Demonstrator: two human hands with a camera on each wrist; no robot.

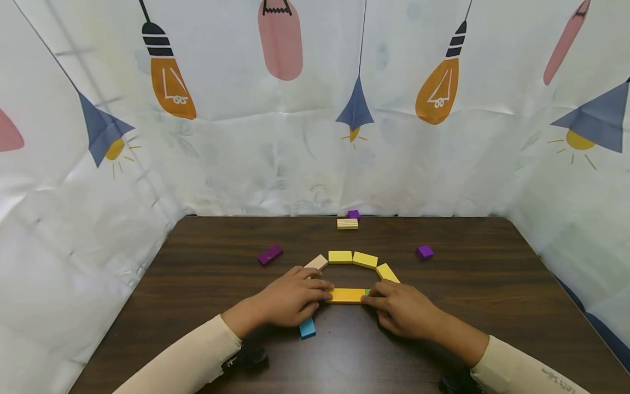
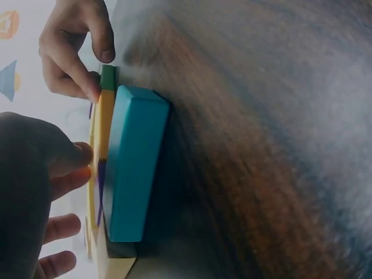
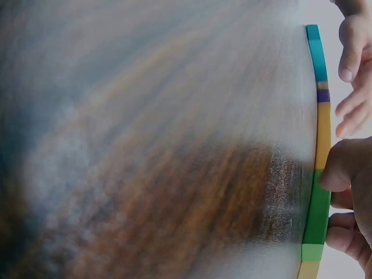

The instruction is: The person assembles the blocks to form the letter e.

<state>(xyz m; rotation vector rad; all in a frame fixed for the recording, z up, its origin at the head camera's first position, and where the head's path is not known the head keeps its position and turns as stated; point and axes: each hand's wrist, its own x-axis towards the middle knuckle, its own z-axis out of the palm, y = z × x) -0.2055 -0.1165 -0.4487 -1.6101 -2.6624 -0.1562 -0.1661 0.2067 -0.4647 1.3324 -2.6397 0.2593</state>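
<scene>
The left hand (image 1: 294, 297), fingers loosely spread and empty, sits beside a yellow-orange rectangular wooden block (image 1: 346, 296) while the right hand (image 1: 406, 310) pinches a green rectangular wooden block (image 3: 316, 215) at its right end, best kept flush by gentle pressure.

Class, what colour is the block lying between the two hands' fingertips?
The block is orange-yellow; it shows best in the head view.

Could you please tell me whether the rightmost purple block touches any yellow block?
No, bare table lies between the purple block and the nearest yellow block.
</scene>
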